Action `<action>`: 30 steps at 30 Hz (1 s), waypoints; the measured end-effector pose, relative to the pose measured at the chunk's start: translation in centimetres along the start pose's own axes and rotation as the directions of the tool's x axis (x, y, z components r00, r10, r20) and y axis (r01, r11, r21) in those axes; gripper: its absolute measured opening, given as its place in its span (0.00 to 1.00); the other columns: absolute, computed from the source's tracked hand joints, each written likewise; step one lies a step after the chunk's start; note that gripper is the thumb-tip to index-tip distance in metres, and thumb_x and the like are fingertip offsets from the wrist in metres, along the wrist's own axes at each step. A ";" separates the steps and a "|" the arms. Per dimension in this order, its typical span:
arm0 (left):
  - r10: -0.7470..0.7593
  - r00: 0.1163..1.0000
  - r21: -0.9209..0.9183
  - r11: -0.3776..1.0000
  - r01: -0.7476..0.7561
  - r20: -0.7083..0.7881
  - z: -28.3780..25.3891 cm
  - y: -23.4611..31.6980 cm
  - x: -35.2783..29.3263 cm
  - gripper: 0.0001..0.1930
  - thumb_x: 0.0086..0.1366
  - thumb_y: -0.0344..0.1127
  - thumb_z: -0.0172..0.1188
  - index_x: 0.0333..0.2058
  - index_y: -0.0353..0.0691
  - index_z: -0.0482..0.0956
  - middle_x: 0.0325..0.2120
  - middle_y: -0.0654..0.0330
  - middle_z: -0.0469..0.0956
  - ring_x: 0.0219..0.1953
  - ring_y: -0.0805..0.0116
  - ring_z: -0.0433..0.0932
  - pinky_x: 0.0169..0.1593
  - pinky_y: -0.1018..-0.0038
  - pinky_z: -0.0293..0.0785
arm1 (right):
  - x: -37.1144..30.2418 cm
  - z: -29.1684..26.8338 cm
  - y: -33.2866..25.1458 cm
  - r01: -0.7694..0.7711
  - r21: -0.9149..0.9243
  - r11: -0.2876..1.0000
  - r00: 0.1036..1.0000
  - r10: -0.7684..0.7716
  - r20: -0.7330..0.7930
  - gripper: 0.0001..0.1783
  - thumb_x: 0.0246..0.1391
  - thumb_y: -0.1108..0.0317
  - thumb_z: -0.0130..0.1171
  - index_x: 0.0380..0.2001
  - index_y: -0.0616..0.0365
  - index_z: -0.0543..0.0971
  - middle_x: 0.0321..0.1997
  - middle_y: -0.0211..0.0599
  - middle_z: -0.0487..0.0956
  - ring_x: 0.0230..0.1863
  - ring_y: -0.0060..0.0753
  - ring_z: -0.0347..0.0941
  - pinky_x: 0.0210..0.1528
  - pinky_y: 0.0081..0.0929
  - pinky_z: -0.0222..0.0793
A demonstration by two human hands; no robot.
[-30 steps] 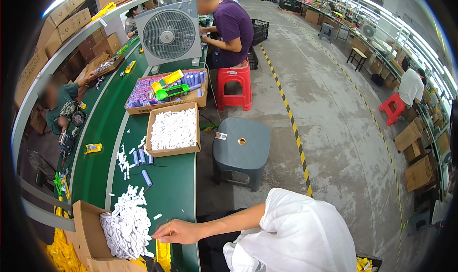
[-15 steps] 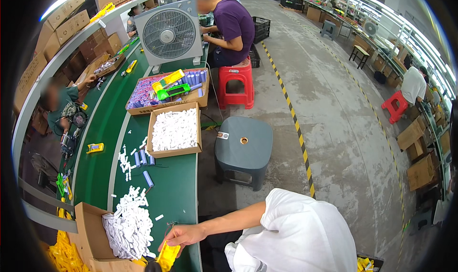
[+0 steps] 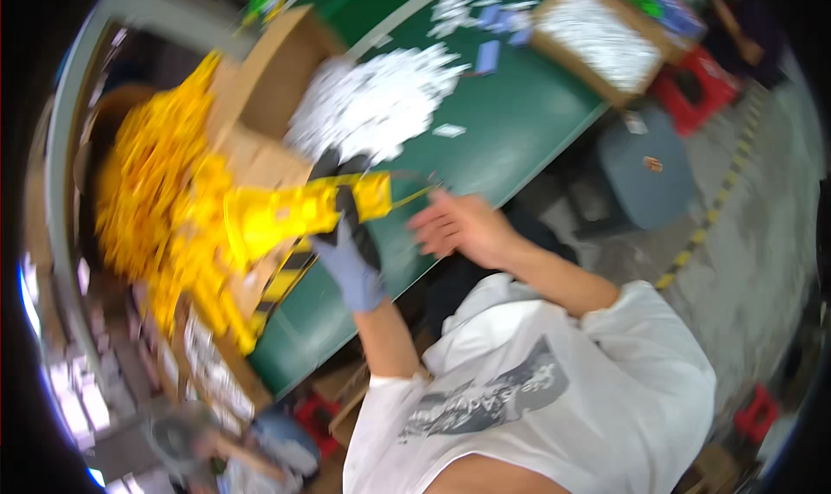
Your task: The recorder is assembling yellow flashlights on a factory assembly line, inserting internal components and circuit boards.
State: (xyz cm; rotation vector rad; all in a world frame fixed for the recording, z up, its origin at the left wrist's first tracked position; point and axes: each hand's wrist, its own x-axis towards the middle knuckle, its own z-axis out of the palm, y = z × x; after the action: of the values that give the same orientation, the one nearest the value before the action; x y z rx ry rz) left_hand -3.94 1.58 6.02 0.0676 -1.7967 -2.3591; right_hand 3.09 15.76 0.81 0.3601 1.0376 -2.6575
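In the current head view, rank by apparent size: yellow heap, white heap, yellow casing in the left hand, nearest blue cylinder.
Largest to smallest:
1. Yellow heap
2. White heap
3. Yellow casing, held up by the left hand, so possibly enlarged by nearness
4. Blue cylinder, blurred

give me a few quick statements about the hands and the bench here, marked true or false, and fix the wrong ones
1. The left hand wears a glove. True.
2. Both hands are gloved. False: the right hand is bare.
3. The left hand holds a yellow part. True.
4. The heap of small pieces is red. False: the heap is white.
5. The bench has a green top. True.
6. In this view the grey stool is left of the bench. False: the grey stool is to its right.
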 end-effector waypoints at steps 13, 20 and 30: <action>0.199 0.907 -0.002 0.977 -0.214 0.371 0.1 8.7 0.6 0.21 0.71 0.39 0.47 0.57 0.32 0.64 0.42 0.48 0.77 0.47 0.54 0.77 0.54 0.61 0.71 | 3.2 -0.5 -1.8 0.858 -0.201 0.473 0.505 -0.704 0.499 0.17 0.47 0.75 0.59 0.43 0.61 0.76 0.52 0.44 0.75 0.53 0.34 0.71 0.48 0.29 0.68; 0.189 0.928 -0.063 0.982 -0.178 0.321 -0.7 7.8 2.3 0.22 0.71 0.39 0.46 0.59 0.32 0.62 0.42 0.49 0.76 0.48 0.53 0.76 0.56 0.59 0.69 | 2.3 -1.8 -1.9 0.507 -0.097 0.856 0.772 -0.402 0.492 0.16 0.47 0.76 0.62 0.42 0.62 0.77 0.40 0.37 0.79 0.42 0.30 0.76 0.47 0.28 0.70; -0.060 0.974 -0.026 0.997 0.067 0.219 -2.7 1.5 2.5 0.22 0.66 0.34 0.55 0.56 0.36 0.63 0.31 0.56 0.76 0.26 0.66 0.77 0.30 0.73 0.75 | 1.3 -2.0 -4.9 0.385 0.004 0.923 0.771 -0.324 0.548 0.17 0.43 0.75 0.68 0.40 0.64 0.77 0.38 0.35 0.80 0.37 0.23 0.77 0.43 0.20 0.73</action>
State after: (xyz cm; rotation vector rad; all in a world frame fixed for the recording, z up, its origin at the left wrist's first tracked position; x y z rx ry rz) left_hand -5.80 -1.83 6.91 -0.1468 -1.8749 -2.5268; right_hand 0.52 20.47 2.02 -0.6513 1.1258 -2.7295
